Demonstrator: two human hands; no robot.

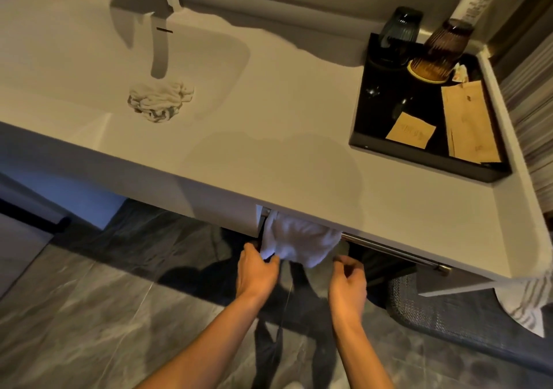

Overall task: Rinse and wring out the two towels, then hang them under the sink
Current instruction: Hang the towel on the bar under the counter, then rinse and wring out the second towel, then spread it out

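Left hand (258, 269) on towel's (299, 243) lower edge

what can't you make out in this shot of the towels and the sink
Head view only:
- Hung towel: its top and how it sits on the rail are hidden by the counter edge.
- Right hand: too curled to tell whether it grips anything.
- Towel in the sink: bunched, wetness unclear.
- Faucet: top cut off by the frame.

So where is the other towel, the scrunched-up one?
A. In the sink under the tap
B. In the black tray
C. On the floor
A: the scrunched towel lies in the sink below the tap, while the hung towel drapes over the rail.
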